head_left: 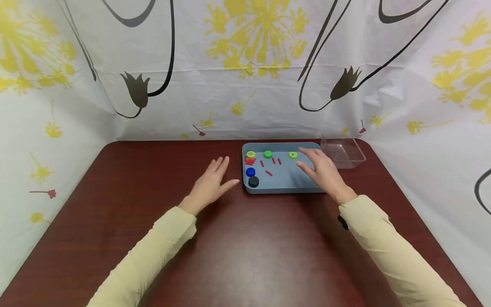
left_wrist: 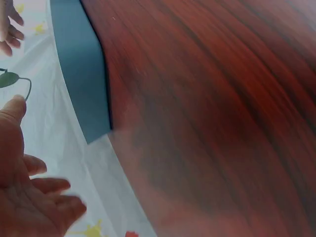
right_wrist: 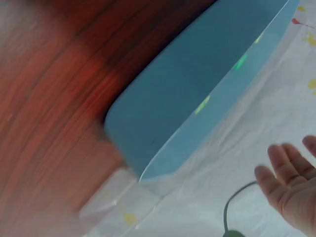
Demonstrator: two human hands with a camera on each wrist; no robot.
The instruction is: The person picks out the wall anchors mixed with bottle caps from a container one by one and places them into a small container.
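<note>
A blue-grey tray (head_left: 284, 182) lies toward the back of the table. Inside it are a yellow-green round cap (head_left: 293, 155), a green cap (head_left: 268, 154), a yellow cap (head_left: 251, 154), a blue cap (head_left: 250, 172) and a black cap (head_left: 253, 181). Several small red sticks (head_left: 269, 173) are scattered among them, some bunched at the tray's left end. My left hand (head_left: 209, 185) hovers just left of the tray, fingers extended, holding nothing. Above the tray's right end is my right hand (head_left: 324, 172), its fingers spread and nothing in its grasp; it hides part of the rim.
A clear plastic container (head_left: 343, 154) stands right of the tray, near the table's back right corner. The dark red-brown wooden table (head_left: 245, 251) meets a white floral-print sheet (head_left: 238, 85) at the back and sides.
</note>
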